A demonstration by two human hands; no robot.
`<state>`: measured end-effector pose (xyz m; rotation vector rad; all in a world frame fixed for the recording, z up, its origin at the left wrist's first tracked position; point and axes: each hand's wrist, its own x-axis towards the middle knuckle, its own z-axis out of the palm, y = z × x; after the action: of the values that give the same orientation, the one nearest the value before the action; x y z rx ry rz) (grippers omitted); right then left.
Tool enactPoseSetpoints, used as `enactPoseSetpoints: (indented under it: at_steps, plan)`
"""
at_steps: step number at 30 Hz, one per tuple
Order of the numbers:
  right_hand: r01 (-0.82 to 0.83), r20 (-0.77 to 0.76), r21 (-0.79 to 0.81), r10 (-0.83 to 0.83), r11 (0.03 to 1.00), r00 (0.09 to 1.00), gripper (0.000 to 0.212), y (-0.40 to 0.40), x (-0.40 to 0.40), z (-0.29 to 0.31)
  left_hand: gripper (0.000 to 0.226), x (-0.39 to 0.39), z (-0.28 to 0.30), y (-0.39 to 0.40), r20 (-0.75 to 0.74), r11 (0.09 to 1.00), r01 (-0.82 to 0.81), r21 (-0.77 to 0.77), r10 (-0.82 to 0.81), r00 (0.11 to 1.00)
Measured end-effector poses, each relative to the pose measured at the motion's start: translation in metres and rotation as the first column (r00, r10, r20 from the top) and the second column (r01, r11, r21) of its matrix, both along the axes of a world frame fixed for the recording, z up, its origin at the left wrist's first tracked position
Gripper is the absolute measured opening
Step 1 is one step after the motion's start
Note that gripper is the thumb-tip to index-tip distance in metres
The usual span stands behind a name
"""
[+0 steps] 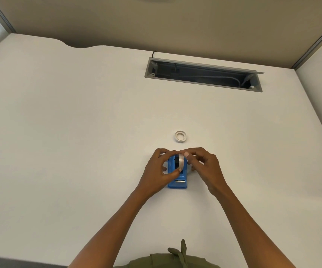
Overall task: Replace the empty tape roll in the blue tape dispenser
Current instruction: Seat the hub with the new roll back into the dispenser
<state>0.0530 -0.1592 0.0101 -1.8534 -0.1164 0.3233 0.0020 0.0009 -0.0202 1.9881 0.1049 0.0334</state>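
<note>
Head cam: a person worked w/ both hands over a blue tape dispenser [177, 181] that stood on a white desk [79, 132], near its front edge. The left hand [159, 171] was curled round the dispenser's left side, thumb and fingers pinching a clear tape roll [181, 161] seated upright in the cradle. The right hand [204, 165] pinched the roll's top betw. thumb and forefinger, other fingers loosely bent. An empty white tape core [180, 136] lay flat just beyond. An open cable tray [202, 75] sat further back.
</note>
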Motion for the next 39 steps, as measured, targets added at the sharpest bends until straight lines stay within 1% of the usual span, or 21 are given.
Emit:
enactPoseSetpoints:
  at_steps: [3,5,8,11,17,19,23,27,30,31,33,36,39]
  plan:
    - [-0.011,0.136,-0.046,0.017,0.999,0.991,0.015,-0.004,-0.004,0.004,0.048,0.0,0.0,0.0,0.0,1.0,0.005,0.005,-0.005,1.0]
    - [-0.057,0.224,-0.1,0.079,0.993,0.971,0.017,-0.005,-0.005,0.007,0.047,0.0,0.001,0.0,0.012,1.0,0.01,-0.001,-0.01,1.0]
    - [-0.104,0.362,-0.212,0.177,0.972,0.915,0.024,-0.006,-0.006,0.01,0.045,0.0,0.002,0.0,0.031,1.0,0.019,0.005,-0.019,0.999]
    - [-0.113,0.467,-0.311,0.255,0.944,0.846,0.02,-0.004,-0.003,0.013,0.045,0.001,0.003,0.0,0.017,1.0,0.015,0.002,-0.015,1.0]
    - [-0.14,0.517,-0.404,0.352,0.904,0.78,0.009,-0.004,-0.002,0.018,0.046,0.003,0.002,0.001,-0.003,1.0,0.015,0.003,-0.015,1.0]
    - [-0.146,0.533,-0.435,0.385,0.888,0.753,0.007,-0.003,-0.003,0.02,0.046,0.003,0.001,0.001,-0.007,1.0,0.014,0.006,-0.014,1.0]
    - [-0.153,0.539,-0.469,0.419,0.87,0.731,0.004,-0.001,-0.003,0.024,0.046,0.004,0.001,0.001,-0.013,1.0,0.011,-0.003,-0.011,1.0]
    - [-0.144,0.537,-0.555,0.485,0.819,0.69,0.004,-0.001,-0.005,0.024,0.046,0.005,0.002,0.001,-0.02,1.0,0.01,-0.005,-0.01,1.0]
    - [-0.127,0.511,-0.594,0.495,0.794,0.703,0.003,0.001,-0.006,0.02,0.044,0.005,0.004,0.001,-0.024,1.0,0.01,0.001,-0.01,1.0]
    - [-0.128,0.494,-0.599,0.49,0.791,0.718,0.003,0.001,-0.006,0.018,0.044,0.005,0.004,0.001,-0.028,1.0,0.009,0.001,-0.009,1.0]
    - [-0.145,0.44,-0.574,0.453,0.806,0.776,0.001,0.002,-0.004,0.017,0.044,0.006,0.004,0.001,-0.028,1.0,0.01,0.0,-0.01,1.0]
    - [-0.172,0.324,-0.441,0.335,0.881,0.884,0.007,0.002,0.001,0.017,0.045,0.006,0.003,0.001,-0.031,1.0,0.015,0.01,-0.014,0.999]
    - [-0.091,0.245,-0.253,0.155,0.963,0.957,0.01,-0.001,0.005,0.02,0.047,0.006,0.003,0.002,-0.058,1.0,0.012,0.019,-0.01,0.998]
